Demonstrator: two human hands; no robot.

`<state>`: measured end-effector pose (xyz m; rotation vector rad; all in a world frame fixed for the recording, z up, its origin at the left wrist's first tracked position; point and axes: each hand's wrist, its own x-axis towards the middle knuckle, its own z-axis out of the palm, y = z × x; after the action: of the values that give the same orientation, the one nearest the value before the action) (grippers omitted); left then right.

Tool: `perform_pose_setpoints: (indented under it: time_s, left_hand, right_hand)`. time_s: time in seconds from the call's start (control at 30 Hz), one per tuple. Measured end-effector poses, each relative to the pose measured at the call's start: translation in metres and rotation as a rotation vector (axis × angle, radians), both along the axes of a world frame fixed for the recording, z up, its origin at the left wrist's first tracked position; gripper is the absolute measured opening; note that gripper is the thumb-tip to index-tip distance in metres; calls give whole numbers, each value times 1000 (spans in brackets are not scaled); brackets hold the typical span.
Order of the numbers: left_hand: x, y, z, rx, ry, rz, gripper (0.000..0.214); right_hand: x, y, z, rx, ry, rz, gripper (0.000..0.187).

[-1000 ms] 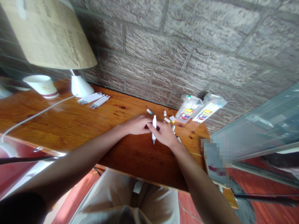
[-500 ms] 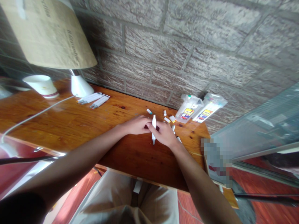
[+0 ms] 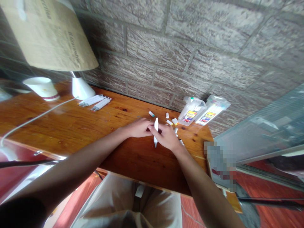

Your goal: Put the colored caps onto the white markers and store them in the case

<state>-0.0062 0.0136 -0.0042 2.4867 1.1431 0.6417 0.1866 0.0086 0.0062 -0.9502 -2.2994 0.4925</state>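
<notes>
My right hand [image 3: 167, 136] is closed on a white marker [image 3: 156, 133], held nearly upright in view with a grey tip at its lower end. The thumb lies across the barrel. Against it from the left rests my left hand [image 3: 142, 127], its fingers curled and pressed close to the right hand; what they hold, if anything, is hidden. Just beyond the hands lie several loose marker caps, among them a white cap with a teal end [image 3: 151, 113] and one with a yellow end [image 3: 175, 121]. Other white pieces are partly covered by the right hand and wrist.
Several white markers [image 3: 95, 102] lie by the lamp base [image 3: 82, 88] at the left. A paper cup [image 3: 44, 88] and a white cord [image 3: 38, 117] are there too. Two clear plastic cases [image 3: 191, 112] stand at the back right, against the stone wall [image 3: 152, 57].
Almost nothing differs. The marker's lower end has shifted very slightly to the left, with both hands in the same hold.
</notes>
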Motion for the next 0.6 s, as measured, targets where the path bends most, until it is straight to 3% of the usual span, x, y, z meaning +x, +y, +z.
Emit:
perform_pose_setpoints:
  time_s: [0.6]
  left_hand:
    - [-2, 0, 0, 5, -3, -19, 18]
  right_hand:
    - [1, 1, -2, 15, -3, -26, 46]
